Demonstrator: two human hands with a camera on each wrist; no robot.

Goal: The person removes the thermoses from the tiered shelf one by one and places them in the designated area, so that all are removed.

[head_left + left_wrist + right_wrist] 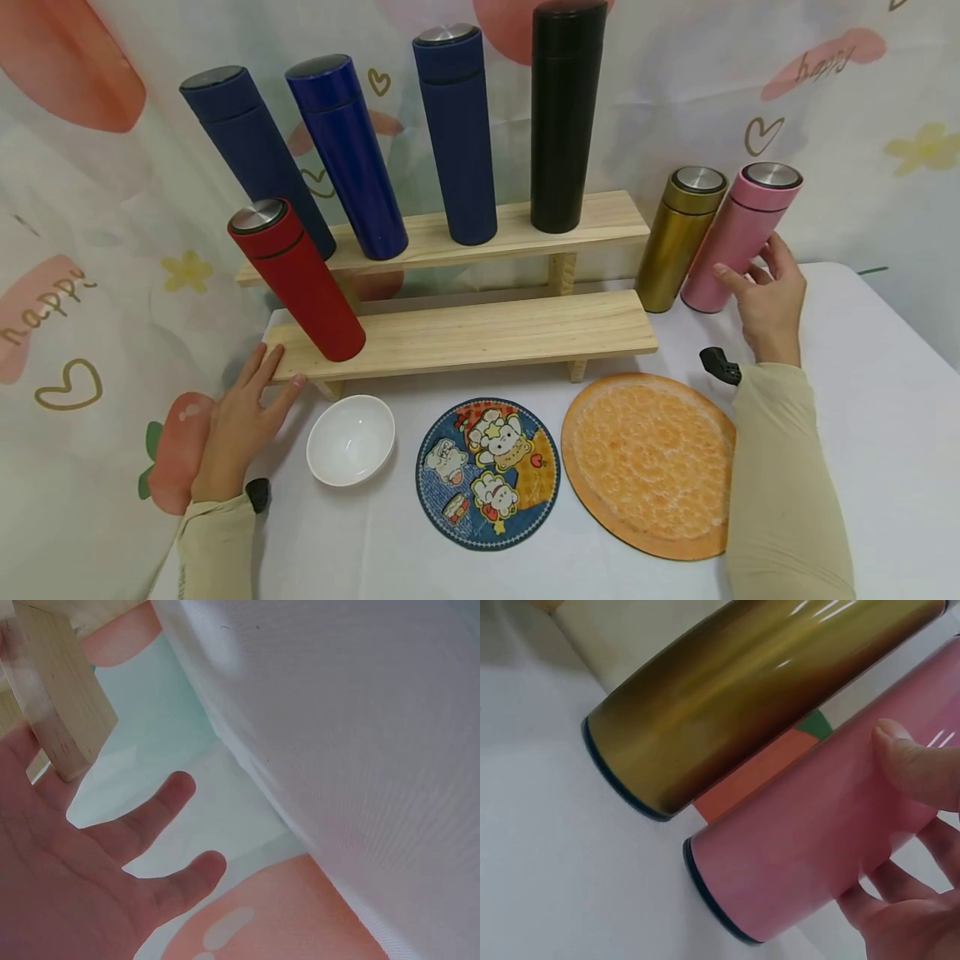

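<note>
On the right, my right hand (771,304) grips a pink thermos bottle (738,242) low on its body. In the right wrist view the thumb (904,761) presses the near side while the other fingers curl round the lower side. Just left of it, a gold thermos bottle (678,242) stands on the white cloth. My left hand (243,417) touches the left end of the two-tier wooden shelf (480,333), fingers spread. A red thermos bottle (300,283) stands on the lower tier near that hand.
Blue bottles (457,142) and a black bottle (566,125) stand on the upper tier. In front of the shelf are a white bowl (351,442), a round cartoon mat (480,450) and an orange round mat (652,467). A printed cloth (675,83) hangs behind.
</note>
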